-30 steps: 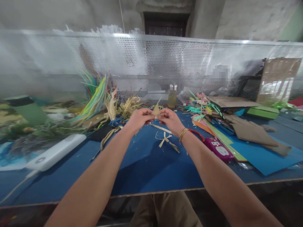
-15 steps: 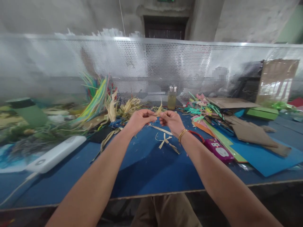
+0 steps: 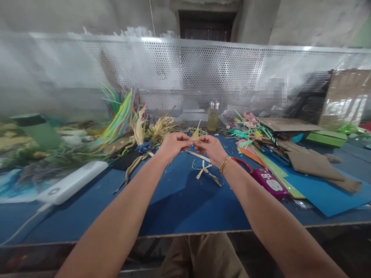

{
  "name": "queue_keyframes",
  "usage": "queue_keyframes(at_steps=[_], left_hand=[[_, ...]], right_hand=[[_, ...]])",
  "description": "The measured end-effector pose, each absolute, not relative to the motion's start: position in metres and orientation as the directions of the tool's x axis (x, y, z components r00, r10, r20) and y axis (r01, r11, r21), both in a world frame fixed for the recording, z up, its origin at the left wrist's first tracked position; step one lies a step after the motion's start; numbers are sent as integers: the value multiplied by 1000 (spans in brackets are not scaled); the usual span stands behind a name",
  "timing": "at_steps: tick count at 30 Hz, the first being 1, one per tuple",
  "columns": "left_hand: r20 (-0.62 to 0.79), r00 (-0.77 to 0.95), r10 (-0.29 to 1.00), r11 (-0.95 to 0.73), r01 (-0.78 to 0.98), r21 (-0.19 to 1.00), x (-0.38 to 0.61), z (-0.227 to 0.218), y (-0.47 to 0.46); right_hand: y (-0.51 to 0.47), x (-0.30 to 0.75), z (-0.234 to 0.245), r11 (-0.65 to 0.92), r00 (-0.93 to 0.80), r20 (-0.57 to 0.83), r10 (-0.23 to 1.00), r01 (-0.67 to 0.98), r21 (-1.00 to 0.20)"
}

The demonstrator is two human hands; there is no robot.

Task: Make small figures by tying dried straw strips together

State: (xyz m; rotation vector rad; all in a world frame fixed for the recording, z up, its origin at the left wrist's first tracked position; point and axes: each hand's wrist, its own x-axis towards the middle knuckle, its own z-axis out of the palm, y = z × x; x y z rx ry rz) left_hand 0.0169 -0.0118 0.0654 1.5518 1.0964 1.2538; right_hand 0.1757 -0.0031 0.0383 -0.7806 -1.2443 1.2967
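Between my two hands is a pale, pointed piece of dried corn husk (image 3: 196,135), its tip standing upward. My left hand (image 3: 176,145) pinches it from the left, thumb against fingers. From the right, my right hand (image 3: 211,147), with a gold bracelet (image 3: 224,164) at the wrist, pinches its lower part. Both hands are held above the blue table (image 3: 185,208), fingertips nearly touching. Just below them a small knotted figure of husk strips (image 3: 204,170) lies on the table, with a loose husk strip (image 3: 199,156) behind it.
At left lie a white power strip (image 3: 74,183), a green cup (image 3: 37,131) and colourful pipe cleaners (image 3: 123,116). A bundle of dried husks (image 3: 160,129) and a glass bottle (image 3: 213,117) stand behind. To the right are a purple box-like device (image 3: 270,183), coloured paper (image 3: 327,193) and cardboard (image 3: 315,160).
The husk piece now shows a broader, more upright pointed face between my fingers. Both hands keep their pinch in nearly the same place. The view has shifted slightly.
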Motion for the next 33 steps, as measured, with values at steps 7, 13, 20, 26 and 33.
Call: queue_keyframes(at_steps=[7,13,20,26,33], left_hand=[[138,75,988,-141,34,989,19,62,-9],[71,83,994,-71,-1,997,16,61,-7],[19,171,985,-20,3,1000,10,59,-4],[55,127,990,-65,73,995,12,59,-6],[114,170,979,-149,212,966,7,66,-11]], right_hand=[[-1,173,34,100,-143,149,978,-307,-947],[-1,170,34,80,-143,130,981,-314,-946],[2,171,29,103,-125,144,982,-289,-952],[-4,173,31,213,-186,236,954,-133,-968],[-7,178,38,237,-208,245,947,-65,-969]])
